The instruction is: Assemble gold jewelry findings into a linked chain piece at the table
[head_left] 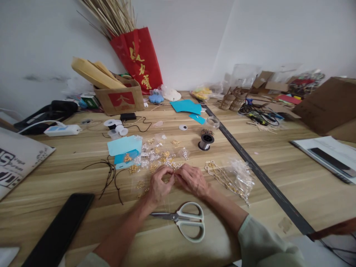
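Observation:
My left hand (161, 183) and my right hand (192, 180) meet fingertip to fingertip over the middle of the table. Thumb and forefinger of each are pinched together; whatever lies between them is too small to make out. A faint clear thread seems to hang below my left hand. Just beyond my fingers lie gold and silver jewellery findings (167, 157), some in small clear bags. Scissors with pale green handles (204, 222) rest in front of my wrists, blades pointing left. To the right of my right hand are gold and silver chains (222, 177) beside crumpled clear bags (241, 176).
A wire spool (207, 141) stands beyond my hands, near a clear jar (213, 122). Blue card sheets (125, 146) and black cords (109, 178) lie left. A dark strip (244, 159) crosses the table. Cardboard boxes (325, 105) and a red bag (139, 59) stand farther back.

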`<state>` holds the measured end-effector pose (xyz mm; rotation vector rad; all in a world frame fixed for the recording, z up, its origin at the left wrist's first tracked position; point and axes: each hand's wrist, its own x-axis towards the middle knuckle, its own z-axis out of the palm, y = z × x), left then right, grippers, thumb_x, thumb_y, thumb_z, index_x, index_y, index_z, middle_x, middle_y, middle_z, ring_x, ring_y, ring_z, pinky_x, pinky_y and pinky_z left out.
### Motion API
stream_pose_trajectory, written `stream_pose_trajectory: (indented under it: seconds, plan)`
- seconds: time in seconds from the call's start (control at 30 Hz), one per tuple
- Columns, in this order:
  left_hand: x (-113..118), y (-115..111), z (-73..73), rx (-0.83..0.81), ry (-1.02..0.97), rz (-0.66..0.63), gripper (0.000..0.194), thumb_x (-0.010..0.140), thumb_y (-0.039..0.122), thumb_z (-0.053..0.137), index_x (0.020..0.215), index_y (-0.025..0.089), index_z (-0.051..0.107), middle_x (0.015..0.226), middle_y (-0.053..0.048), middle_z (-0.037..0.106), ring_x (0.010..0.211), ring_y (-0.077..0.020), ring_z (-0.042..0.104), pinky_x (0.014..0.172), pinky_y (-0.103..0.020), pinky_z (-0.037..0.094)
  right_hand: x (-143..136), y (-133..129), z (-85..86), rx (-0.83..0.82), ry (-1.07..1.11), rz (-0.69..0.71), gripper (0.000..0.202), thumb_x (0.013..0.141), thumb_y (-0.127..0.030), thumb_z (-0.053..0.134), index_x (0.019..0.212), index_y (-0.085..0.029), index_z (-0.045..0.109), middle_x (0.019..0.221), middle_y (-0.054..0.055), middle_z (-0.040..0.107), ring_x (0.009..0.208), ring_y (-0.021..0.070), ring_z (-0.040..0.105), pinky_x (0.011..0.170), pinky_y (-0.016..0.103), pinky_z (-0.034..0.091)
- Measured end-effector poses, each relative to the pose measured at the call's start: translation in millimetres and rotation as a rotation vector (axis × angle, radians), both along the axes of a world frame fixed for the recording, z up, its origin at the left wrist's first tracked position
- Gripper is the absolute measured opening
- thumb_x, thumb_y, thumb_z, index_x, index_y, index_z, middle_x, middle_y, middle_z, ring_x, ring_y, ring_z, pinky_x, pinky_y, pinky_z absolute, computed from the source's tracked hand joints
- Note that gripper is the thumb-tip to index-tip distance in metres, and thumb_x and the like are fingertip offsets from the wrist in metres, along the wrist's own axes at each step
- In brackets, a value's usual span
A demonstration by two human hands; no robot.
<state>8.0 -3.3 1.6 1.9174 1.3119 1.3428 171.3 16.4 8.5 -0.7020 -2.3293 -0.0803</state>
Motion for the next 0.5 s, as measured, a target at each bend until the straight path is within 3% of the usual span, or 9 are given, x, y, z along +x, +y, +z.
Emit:
stream_pose_trajectory:
  seconds: [0.2, 0.5]
  plan:
    - [-1, 1, 2.9, -0.117, -0.054, -0.043, 0.008, 0.074, 0.017, 0.054, 0.068, 0.016, 0.058, 0.071, -0.004, 0.061, 0.07, -0.0165, 0.057, 0.067, -0.027, 0.045, 0, 1, -4.3, -0.122, 0.02, 0.003, 0.011, 0.091, -0.018, 0.043, 0.09, -0.015, 0.054, 0.076, 0.006, 0.06, 0.069, 0.0147, 0.052, 0.059, 0.025, 0.037]
    - [-4, 10, -4.7, -0.506, -0.371, -0.201, 0.011, 0.07, 0.025, 0.063, 0.073, 0.015, 0.063, 0.069, -0.001, 0.063, 0.063, -0.0127, 0.056, 0.059, -0.022, 0.043, -3, 3, -1.5, -0.763, 0.331, -0.017, 0.014, 0.087, -0.025, 0.047, 0.081, -0.015, 0.054, 0.068, 0.0, 0.056, 0.058, 0.0093, 0.049, 0.052, 0.019, 0.037]
